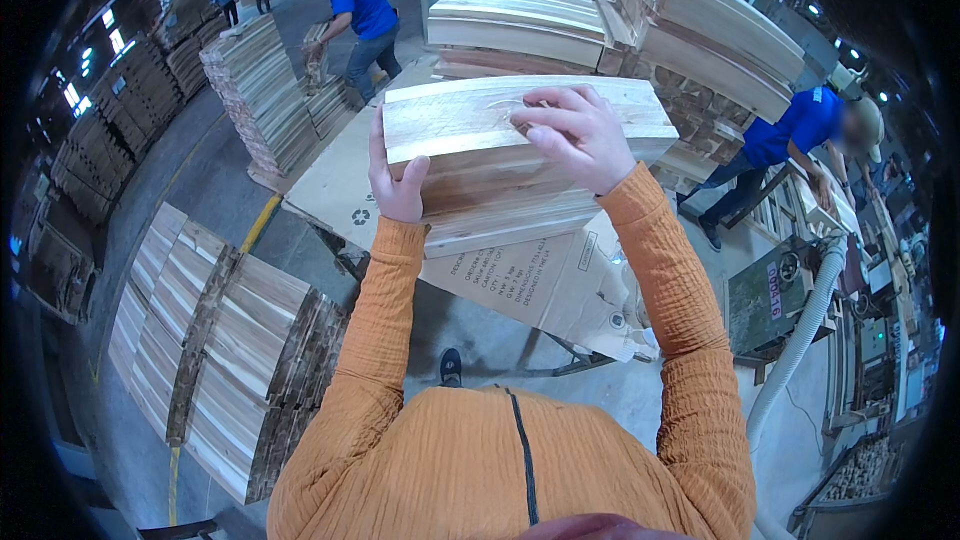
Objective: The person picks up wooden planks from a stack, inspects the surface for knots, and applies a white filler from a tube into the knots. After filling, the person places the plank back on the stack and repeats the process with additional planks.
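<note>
A stack of pale wooden boards (pixel 510 190) lies in front of me on a flattened cardboard sheet (pixel 530 285). My left hand (pixel 397 180) grips the left end of the top board (pixel 450 120), thumb on the near face and fingers round the end. Over the right half of that board, my right hand (pixel 580 135) is closed, its fingers bent and pinched together. Whatever lies between those fingertips is too small to make out. A brownish mark shows in the wood beside them.
More board stacks stand beyond (pixel 520 20), at far right (pixel 710 30), and at lower left on the floor (pixel 220 340). One co-worker in blue (pixel 360 15) handles boards at far left; another (pixel 800 130) bends at right. A pale hose (pixel 800 330) and green machine (pixel 780 290) stand right.
</note>
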`<state>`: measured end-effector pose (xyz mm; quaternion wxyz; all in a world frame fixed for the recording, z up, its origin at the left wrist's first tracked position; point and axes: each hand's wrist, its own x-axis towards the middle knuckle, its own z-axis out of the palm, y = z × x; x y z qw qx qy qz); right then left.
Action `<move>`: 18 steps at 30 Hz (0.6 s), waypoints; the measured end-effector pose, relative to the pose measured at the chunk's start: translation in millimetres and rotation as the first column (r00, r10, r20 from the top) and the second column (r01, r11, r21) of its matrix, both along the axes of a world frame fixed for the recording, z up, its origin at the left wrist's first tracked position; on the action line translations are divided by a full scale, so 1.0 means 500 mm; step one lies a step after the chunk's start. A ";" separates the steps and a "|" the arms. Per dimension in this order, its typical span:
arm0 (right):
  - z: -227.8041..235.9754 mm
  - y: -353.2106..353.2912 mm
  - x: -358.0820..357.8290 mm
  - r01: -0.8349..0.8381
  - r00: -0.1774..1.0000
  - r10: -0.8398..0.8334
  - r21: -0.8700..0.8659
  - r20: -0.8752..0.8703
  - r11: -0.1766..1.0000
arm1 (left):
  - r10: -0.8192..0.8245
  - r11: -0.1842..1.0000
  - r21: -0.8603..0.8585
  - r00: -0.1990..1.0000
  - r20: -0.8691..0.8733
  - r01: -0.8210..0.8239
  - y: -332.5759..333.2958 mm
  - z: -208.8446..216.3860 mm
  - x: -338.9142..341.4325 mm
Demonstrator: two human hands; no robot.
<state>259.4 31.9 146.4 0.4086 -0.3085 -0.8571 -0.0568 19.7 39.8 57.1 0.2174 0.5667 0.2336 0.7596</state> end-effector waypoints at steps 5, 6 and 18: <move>0.043 0.032 0.012 -0.084 0.991 0.097 -0.128 0.093 0.988 | 0.014 1.000 0.005 1.000 -0.014 -0.014 -0.001 -0.003 -0.003; 0.055 0.038 0.011 -0.104 0.979 0.118 -0.095 0.167 0.990 | 0.012 1.000 0.007 1.000 -0.015 -0.011 -0.002 -0.002 -0.002; 0.100 0.080 -0.012 -0.149 0.919 0.206 -0.187 0.335 0.971 | -0.035 0.999 0.005 0.999 0.011 0.035 -0.019 0.000 0.002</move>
